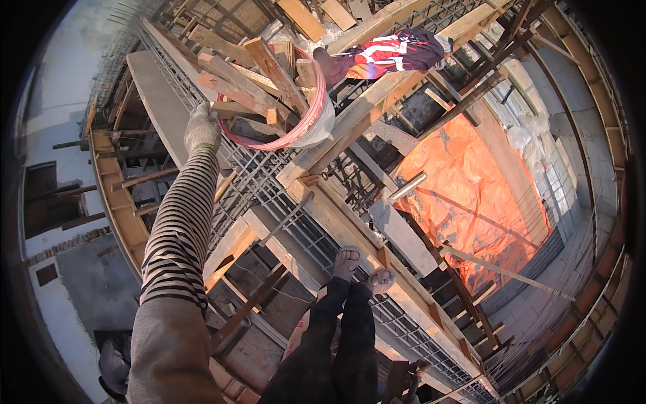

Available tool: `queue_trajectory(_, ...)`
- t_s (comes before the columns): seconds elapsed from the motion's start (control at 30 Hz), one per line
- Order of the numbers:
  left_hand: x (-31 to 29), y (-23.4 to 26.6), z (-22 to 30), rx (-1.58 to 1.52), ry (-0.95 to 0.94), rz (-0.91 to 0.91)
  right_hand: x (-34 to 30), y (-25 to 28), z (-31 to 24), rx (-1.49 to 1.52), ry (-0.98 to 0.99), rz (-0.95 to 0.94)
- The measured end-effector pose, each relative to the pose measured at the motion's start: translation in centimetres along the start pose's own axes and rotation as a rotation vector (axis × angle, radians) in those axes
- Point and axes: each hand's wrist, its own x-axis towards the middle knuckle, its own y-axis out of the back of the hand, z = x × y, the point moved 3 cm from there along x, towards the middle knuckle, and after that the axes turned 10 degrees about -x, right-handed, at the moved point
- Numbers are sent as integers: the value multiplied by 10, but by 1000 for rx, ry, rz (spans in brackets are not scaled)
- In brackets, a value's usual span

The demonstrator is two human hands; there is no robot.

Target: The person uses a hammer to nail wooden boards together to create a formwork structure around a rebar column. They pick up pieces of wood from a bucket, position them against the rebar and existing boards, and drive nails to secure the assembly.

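Observation:
My left hand [202, 128], in a pale work glove with a striped sleeve behind it, is closed at the left rim of a large round tub [324, 118]. The tub has a red-pink rim and a pale outer wall. Wood offcuts [259, 84] fill it, several sticking up past the rim. Across from me, a dark maroon sleeve [333, 66] of another person reaches the tub's far right side. That person wears a colourful patterned jersey [397, 54]. My right hand is out of view.
My feet [356, 264] stand on timber formwork [404, 289] above a rebar cage [431, 350]. More rebar [256, 182] runs under the tub. Gaps between the beams open onto lower levels. Orange sheeting [464, 195] lies below on the right; a wide grey board [158, 101] slants at left.

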Motion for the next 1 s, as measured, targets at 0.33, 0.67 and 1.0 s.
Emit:
queue_trajectory(0.33, 6, 60, -35, -109, -160, 332, 8, 7, -25, -146, 135, -14)
queue_trajectory(0.67, -21, 144, -133, -809, 258, 539, 25, 7, -25, -247, 271, 57)
queue_trajectory(1.0, -142, 205, -223, -1356, 631, 608, 17, -1, -111, 130, 438, -175)
